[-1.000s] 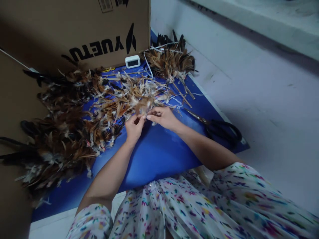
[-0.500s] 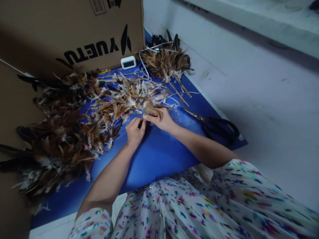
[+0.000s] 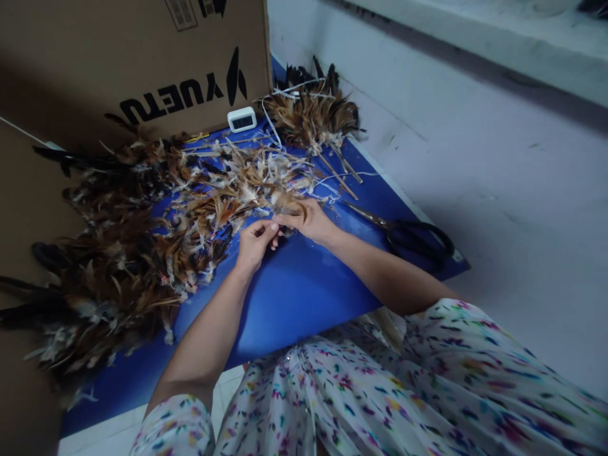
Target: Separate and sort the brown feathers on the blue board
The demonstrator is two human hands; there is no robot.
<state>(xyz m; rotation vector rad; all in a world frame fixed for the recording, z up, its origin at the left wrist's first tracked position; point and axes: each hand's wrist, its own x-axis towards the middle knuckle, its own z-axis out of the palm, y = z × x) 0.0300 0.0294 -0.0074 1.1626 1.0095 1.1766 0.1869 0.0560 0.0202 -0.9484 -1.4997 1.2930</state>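
Observation:
My right hand (image 3: 308, 220) is closed on a small bunch of brown feathers (image 3: 287, 202), whose tips stick up past the thumb and fingers. Close against it, my left hand (image 3: 256, 240) pinches with thumb and forefinger at the base of the bunch; what lies between those fingertips is too small to make out. Just beyond both hands spreads a layer of loose brown and white feathers (image 3: 237, 183) on the blue table (image 3: 285, 291). Black-handled scissors (image 3: 403, 234) lie to the right of my right forearm.
Darker feather bundles (image 3: 109, 272) pile up along the left side. At the back stand a large cardboard box (image 3: 199, 38) and a small white digital clock (image 3: 242, 119). Feather bundles on sticks (image 3: 313, 114) lie by the wall (image 3: 465, 152), with white string (image 3: 327, 187) near them.
My left hand's fingers have shifted: the thumb now reaches toward my right hand and the other fingers show beneath. The right hand keeps its hold on the feathers. The view has moved slightly.

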